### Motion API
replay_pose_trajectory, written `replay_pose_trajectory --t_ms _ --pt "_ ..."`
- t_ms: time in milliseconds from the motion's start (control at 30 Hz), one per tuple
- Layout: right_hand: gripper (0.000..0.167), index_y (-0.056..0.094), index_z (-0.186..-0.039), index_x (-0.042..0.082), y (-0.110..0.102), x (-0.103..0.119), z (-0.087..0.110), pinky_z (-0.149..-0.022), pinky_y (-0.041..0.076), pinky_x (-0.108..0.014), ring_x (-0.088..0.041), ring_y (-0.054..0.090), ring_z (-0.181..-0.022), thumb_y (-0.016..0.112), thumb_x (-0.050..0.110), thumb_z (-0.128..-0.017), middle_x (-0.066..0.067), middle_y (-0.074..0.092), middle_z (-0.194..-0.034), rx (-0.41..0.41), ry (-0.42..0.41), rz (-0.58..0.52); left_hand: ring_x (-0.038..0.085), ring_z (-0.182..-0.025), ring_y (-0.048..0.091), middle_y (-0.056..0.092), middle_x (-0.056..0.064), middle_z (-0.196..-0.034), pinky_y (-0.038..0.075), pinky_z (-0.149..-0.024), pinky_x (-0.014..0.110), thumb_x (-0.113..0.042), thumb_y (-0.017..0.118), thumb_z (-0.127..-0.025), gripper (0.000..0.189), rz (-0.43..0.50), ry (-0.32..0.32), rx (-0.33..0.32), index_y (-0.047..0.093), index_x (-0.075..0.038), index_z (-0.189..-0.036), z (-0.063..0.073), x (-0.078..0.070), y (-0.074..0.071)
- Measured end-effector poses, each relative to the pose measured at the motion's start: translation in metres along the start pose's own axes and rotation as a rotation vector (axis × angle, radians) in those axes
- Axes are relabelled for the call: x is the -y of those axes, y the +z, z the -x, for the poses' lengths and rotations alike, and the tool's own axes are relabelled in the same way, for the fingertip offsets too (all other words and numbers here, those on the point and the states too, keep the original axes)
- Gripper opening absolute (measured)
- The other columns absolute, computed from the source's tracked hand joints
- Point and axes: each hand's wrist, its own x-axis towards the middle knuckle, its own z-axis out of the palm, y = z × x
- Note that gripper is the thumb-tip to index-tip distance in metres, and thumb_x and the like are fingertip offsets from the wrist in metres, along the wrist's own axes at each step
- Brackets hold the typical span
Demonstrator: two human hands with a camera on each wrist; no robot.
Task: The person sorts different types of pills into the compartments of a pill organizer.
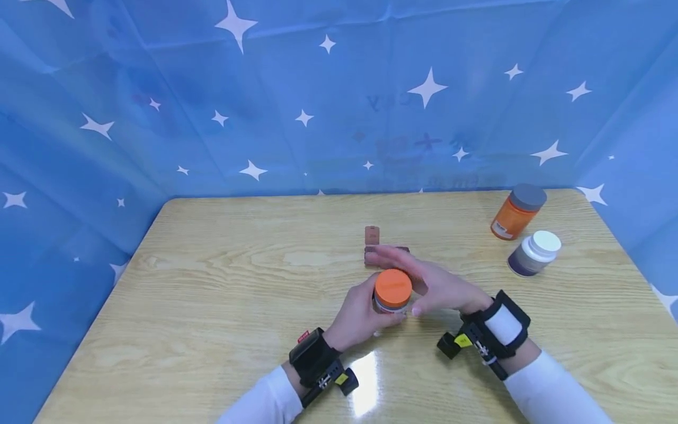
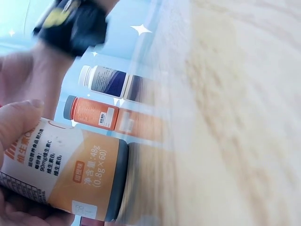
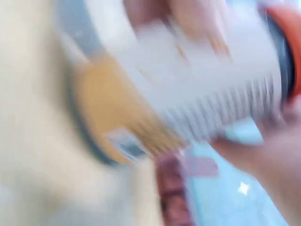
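Note:
My left hand grips a supplement bottle with an orange lid. The bottle stands upright with its dark base down at the tabletop, and its white and orange label shows in the left wrist view. On the other side of the bottle is my right hand, fingers stretched out past the lid and thumb spread apart, with nothing held. The same bottle fills much of the blurred right wrist view. Just behind the hands lies a reddish-brown segmented object, partly covered by the right fingers.
At the back right stand an orange bottle with a grey lid and, nearer, a white and dark blue bottle with a white lid. The wooden table ends at a blue curtain with white stars.

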Motion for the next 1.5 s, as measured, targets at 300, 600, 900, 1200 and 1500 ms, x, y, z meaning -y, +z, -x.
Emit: replay_pose_trajectory --t_ms 300,600,900,1200,1500 --pt "0.073 0.024 -0.140 -0.006 0.092 0.011 0.008 -0.107 0.029 -0.051 -0.037 0.037 -0.131 0.067 0.009 -0.083 -0.025 0.035 -0.141 -0.805 0.209 0.356 0.016 -0.113 0.058 0.062 0.005 -0.122 0.045 -0.098 0.031 -0.014 0.075 -0.075 0.057 -0.034 0.005 -0.037 0.050 -0.010 -0.127 0.002 -0.003 -0.002" --pt "0.075 0.028 -0.136 0.001 0.095 0.010 -0.006 -0.101 0.037 -0.049 -0.028 0.049 -0.118 0.073 0.011 -0.077 -0.017 0.047 -0.131 -0.851 0.306 0.289 0.018 -0.111 0.059 0.063 0.007 -0.119 0.045 -0.098 0.032 -0.005 0.072 -0.074 0.055 -0.017 0.001 -0.060 0.051 -0.010 -0.124 0.002 -0.004 0.002" --pt "0.056 0.048 -0.124 0.017 0.031 0.006 -0.003 -0.095 0.037 -0.043 -0.023 0.049 -0.113 0.075 0.014 -0.075 -0.004 0.053 -0.126 -0.318 0.287 0.176 0.016 -0.106 0.060 0.064 0.005 -0.115 0.046 -0.094 0.029 -0.017 0.076 -0.074 0.053 -0.023 -0.035 -0.019 0.054 -0.008 -0.122 0.002 -0.003 -0.002" --pt "0.058 0.048 -0.126 0.009 -0.015 -0.003 -0.015 -0.102 0.037 -0.031 -0.012 0.048 -0.121 0.074 0.013 -0.075 -0.005 0.057 -0.124 0.164 0.097 0.056 0.016 -0.107 0.060 0.063 0.007 -0.116 0.046 -0.095 0.029 -0.019 0.077 -0.074 0.055 -0.010 -0.014 0.006 0.051 -0.008 -0.122 0.003 -0.003 -0.001" --pt "0.059 0.037 -0.126 0.002 -0.008 0.044 0.023 -0.075 0.046 -0.026 -0.018 0.054 -0.089 0.070 0.023 -0.082 -0.016 0.057 -0.108 -0.313 0.351 0.445 0.014 -0.108 0.059 0.063 0.003 -0.117 0.045 -0.096 0.028 -0.020 0.080 -0.070 0.061 -0.043 0.011 -0.017 0.051 -0.010 -0.124 0.000 0.000 -0.001"
